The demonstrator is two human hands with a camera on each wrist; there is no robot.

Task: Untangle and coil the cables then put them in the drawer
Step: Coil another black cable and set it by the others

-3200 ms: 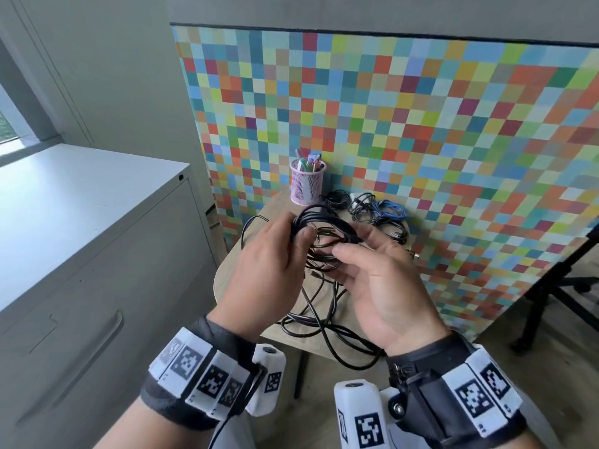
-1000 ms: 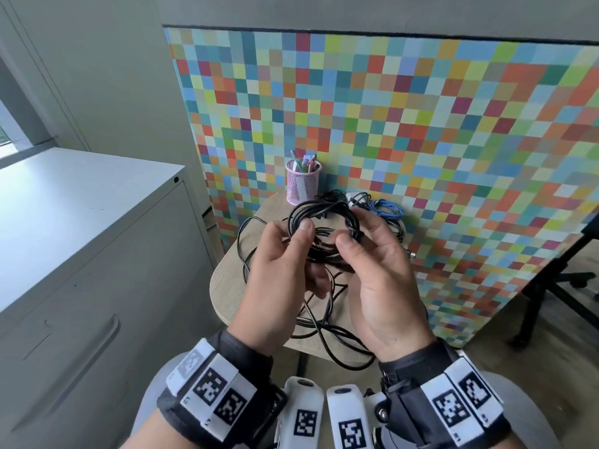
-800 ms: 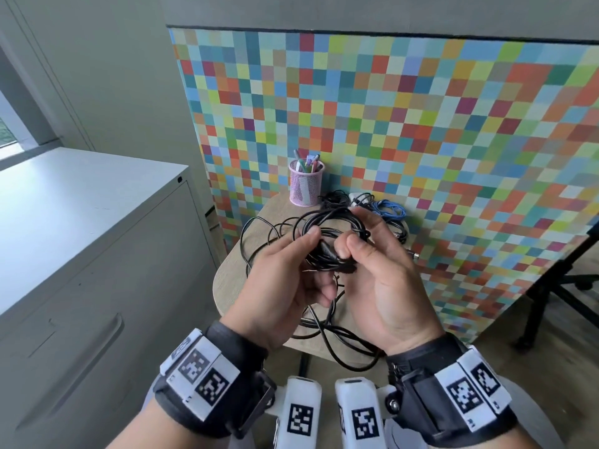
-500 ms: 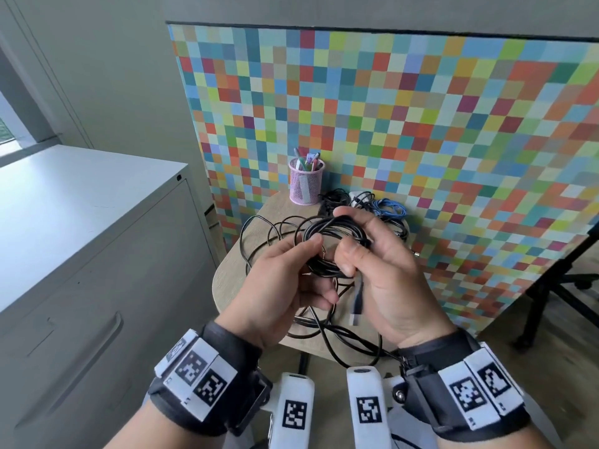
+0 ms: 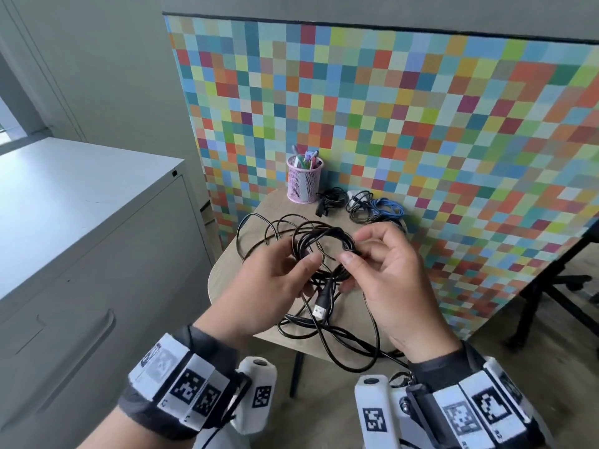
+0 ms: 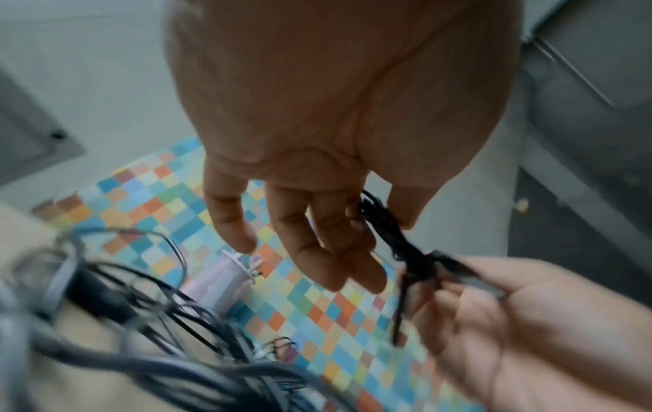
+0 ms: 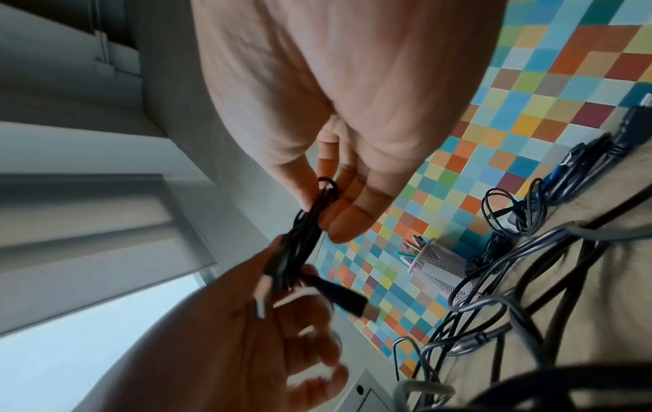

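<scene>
Table (image 5: 246, 264) bears cables (image 5: 327, 328) (pen cup (image 5: 303, 184) too).

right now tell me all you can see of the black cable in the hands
The black cable is thin, wound into a loose small coil held above the wooden table. The left hand pinches one side, the right hand the other. A USB plug with a metal tip hangs free below. More of its slack lies looped on the table.

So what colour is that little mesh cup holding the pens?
The mesh pen cup is pale pink; the head view shows it best.
</scene>
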